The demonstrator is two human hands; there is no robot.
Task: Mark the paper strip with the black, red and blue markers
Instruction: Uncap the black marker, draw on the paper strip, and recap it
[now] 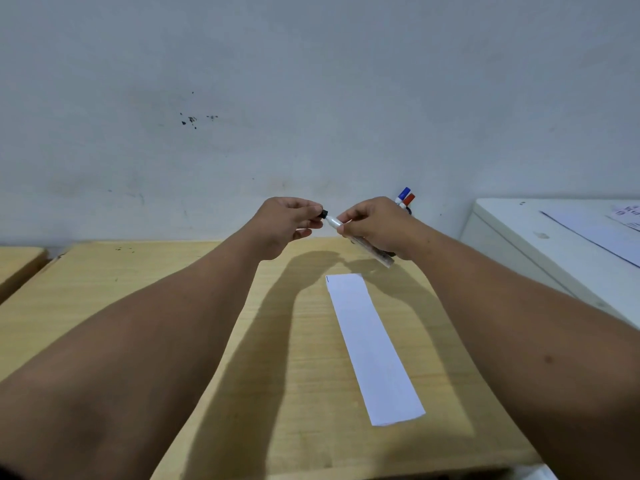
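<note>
A long white paper strip lies on the wooden table, running from the middle toward the front right, with a short black mark at its far left corner. Above its far end my right hand grips the white barrel of the black marker. My left hand pinches the marker's black cap at the barrel's tip; whether cap and barrel are joined is not clear. Behind my right hand the blue marker and red marker stick up, their lower parts hidden.
A grey wall rises right behind the table. A white cabinet with a sheet of paper on top stands at the right. Another wooden table edge shows at the far left.
</note>
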